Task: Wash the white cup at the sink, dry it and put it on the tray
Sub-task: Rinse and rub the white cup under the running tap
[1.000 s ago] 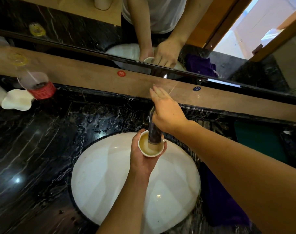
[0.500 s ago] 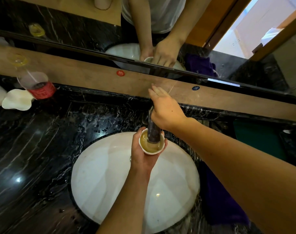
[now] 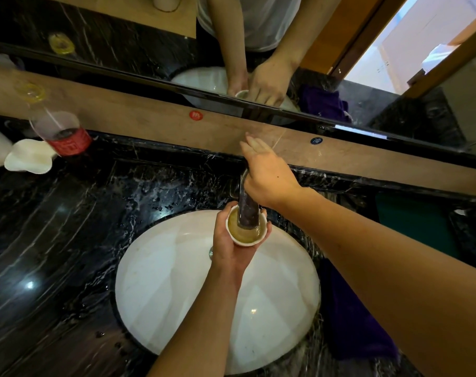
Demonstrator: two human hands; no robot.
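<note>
Cup [image 3: 247,231] in left hand [image 3: 232,247] grip — under faucet [image 3: 247,204], right hand [image 3: 268,177] on it

We see two bare forearms entering from the bottom and right of the frame, with no sleeves on either down to the frame edge. The left hand [image 3: 232,247] and right hand [image 3: 269,178] wear no gloves, rings or watch that we can make out, and both wrists are bare. A small dark spot shows on the back of the right hand. In the mirror [image 3: 122,36] at the top of the frame we see the torso in a light, whitish short-sleeved top [image 3: 261,20], its hem hanging loose, with both reflected arms bare below it.
</note>
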